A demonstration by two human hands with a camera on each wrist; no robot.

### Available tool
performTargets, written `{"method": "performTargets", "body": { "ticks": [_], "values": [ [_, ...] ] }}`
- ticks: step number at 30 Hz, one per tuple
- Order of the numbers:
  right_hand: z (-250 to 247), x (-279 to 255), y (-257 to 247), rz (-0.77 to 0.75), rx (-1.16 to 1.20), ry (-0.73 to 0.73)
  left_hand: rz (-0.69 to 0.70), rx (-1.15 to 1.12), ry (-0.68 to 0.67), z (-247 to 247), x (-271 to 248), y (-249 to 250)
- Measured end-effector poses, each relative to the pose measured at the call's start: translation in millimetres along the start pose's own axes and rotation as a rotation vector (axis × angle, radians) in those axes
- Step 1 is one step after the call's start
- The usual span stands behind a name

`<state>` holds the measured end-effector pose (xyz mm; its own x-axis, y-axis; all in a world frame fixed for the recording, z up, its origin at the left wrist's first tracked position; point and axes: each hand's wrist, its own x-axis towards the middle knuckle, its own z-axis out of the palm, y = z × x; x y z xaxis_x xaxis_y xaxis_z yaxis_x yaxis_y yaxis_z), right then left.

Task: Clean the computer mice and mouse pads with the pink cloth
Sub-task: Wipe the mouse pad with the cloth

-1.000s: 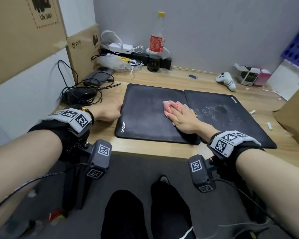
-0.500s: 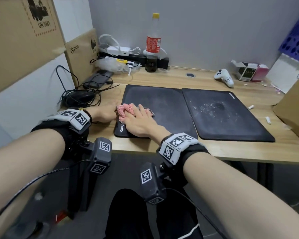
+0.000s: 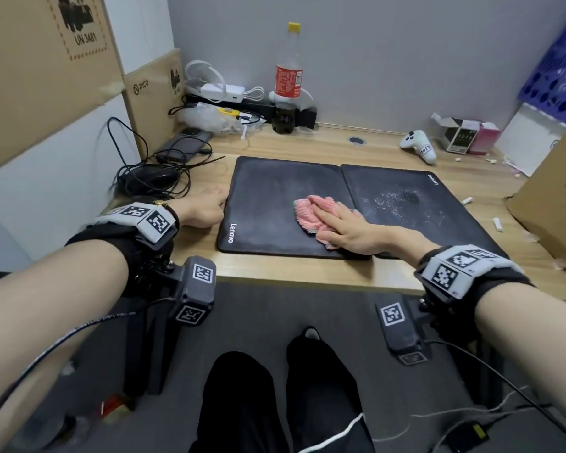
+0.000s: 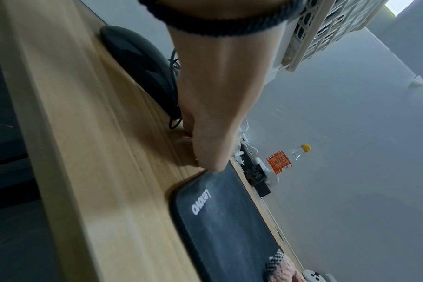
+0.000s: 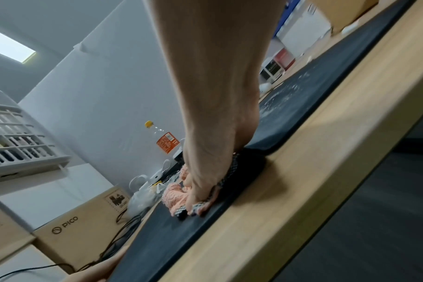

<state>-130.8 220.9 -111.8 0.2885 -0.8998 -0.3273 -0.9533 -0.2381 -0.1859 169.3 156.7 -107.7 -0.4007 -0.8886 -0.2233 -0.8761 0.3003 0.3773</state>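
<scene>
Two black mouse pads lie side by side on the wooden desk. The left pad (image 3: 268,191) (image 4: 225,219) (image 5: 157,234) is marked Lenovo; the right pad (image 3: 415,204) (image 5: 309,80) carries white specks. A pink cloth (image 3: 307,212) (image 5: 175,196) lies on the left pad's right part, near the seam. My right hand (image 3: 343,225) (image 5: 203,183) presses flat on it with straight fingers. My left hand (image 3: 206,207) (image 4: 205,133) rests on the desk, touching the left pad's left edge. A black mouse (image 3: 151,179) (image 4: 135,57) sits left of it among its cables.
A cola bottle (image 3: 288,76), a power strip and chargers line the back wall. A white controller (image 3: 417,145) and small boxes (image 3: 468,135) stand at the back right. Cardboard boxes flank the desk: left (image 3: 151,99), right (image 3: 556,204). White crumbs dot the right side.
My right hand has swept the pink cloth from the left pad's near-left corner across to its right part. The left hand has stayed at the pad's left edge.
</scene>
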Motion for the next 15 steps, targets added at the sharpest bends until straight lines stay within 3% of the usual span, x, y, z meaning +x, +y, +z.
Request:
{"method": "performTargets", "body": {
  "ticks": [5,12,15],
  "values": [
    [-6,8,-12,0.040,-0.032,0.002,0.011,-0.001,0.016,0,3,-1],
    [-18,75,-5,0.101,-0.047,0.085,0.050,-0.051,-0.013,-4,19,-6],
    [-28,113,2,0.127,-0.045,0.117,0.020,0.069,-0.059,-12,31,-9]
  ]
}}
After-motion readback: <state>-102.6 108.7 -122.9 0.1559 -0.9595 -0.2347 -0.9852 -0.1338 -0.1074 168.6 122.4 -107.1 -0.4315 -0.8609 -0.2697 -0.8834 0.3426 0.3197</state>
